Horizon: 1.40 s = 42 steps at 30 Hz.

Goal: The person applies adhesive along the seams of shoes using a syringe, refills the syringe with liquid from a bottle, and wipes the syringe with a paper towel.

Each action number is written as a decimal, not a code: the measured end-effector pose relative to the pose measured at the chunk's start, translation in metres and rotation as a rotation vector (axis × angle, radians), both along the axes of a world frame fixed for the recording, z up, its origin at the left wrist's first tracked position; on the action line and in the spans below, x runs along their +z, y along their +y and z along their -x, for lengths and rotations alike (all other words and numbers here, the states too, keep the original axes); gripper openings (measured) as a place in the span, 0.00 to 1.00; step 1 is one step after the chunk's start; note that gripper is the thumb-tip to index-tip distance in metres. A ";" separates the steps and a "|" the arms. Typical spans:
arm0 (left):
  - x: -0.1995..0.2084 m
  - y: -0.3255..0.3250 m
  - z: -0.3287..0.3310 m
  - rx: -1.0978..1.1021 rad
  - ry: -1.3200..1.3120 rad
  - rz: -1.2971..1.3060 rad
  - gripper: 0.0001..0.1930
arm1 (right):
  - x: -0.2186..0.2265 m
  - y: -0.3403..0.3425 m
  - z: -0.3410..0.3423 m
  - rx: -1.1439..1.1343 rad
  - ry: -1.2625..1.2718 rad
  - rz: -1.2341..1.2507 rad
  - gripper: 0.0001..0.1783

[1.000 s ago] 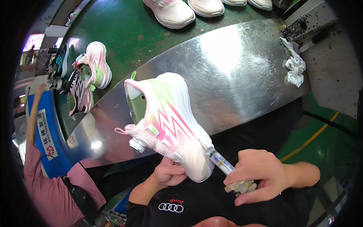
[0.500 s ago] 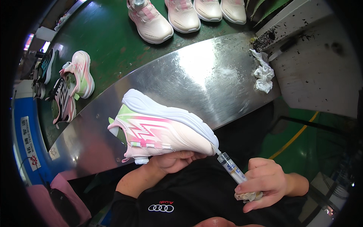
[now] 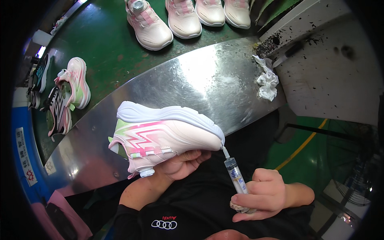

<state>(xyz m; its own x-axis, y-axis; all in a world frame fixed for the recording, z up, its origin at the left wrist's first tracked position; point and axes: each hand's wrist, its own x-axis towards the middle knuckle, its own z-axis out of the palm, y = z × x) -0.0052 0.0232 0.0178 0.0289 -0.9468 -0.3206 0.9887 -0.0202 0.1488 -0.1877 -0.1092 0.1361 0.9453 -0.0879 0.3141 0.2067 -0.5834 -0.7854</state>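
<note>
A pink, white and green sneaker [image 3: 160,138] is held sole-up and on its side over the near edge of the metal plate. Beneath its upper, my left hand [image 3: 185,164] grips it, with part of the fingers hidden by the shoe. My right hand [image 3: 262,194] is closed round a clear syringe [image 3: 236,176] with whitish contents. Its narrow tip meets the toe end of the shoe, at the seam between white sole and upper. Something pale and crumpled sits at the syringe's rear end, under my fingers.
A shiny metal plate [image 3: 160,86] borders a green work surface [image 3: 104,44]. Pale pink sneakers [image 3: 150,30] stand in a row at the back. More shoes [image 3: 66,96] are at the left. A crumpled white cloth [image 3: 267,82] and a dark-handled brush [image 3: 290,52] lie by the stained panel at right.
The syringe has swung more upright, its tip staying at the toe seam. The shoe and both hands sit slightly further left in the picture, as does the whole scene.
</note>
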 end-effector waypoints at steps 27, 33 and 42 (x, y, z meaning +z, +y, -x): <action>0.001 -0.007 -0.001 -0.006 0.077 0.172 0.19 | -0.034 0.016 -0.008 -0.082 -0.131 0.541 0.16; 0.007 -0.007 0.000 0.002 0.086 0.170 0.19 | -0.034 0.016 -0.008 -0.077 -0.146 0.577 0.17; 0.005 -0.008 0.002 0.012 0.082 0.170 0.20 | -0.031 0.015 -0.007 -0.043 -0.103 0.607 0.11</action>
<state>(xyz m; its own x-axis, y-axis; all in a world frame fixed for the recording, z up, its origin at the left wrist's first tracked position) -0.0069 0.0152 0.0224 0.0208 -0.9872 -0.1580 0.9976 0.0100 0.0683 -0.1804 -0.0945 0.1055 0.9072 0.0976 0.4092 0.2300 -0.9295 -0.2883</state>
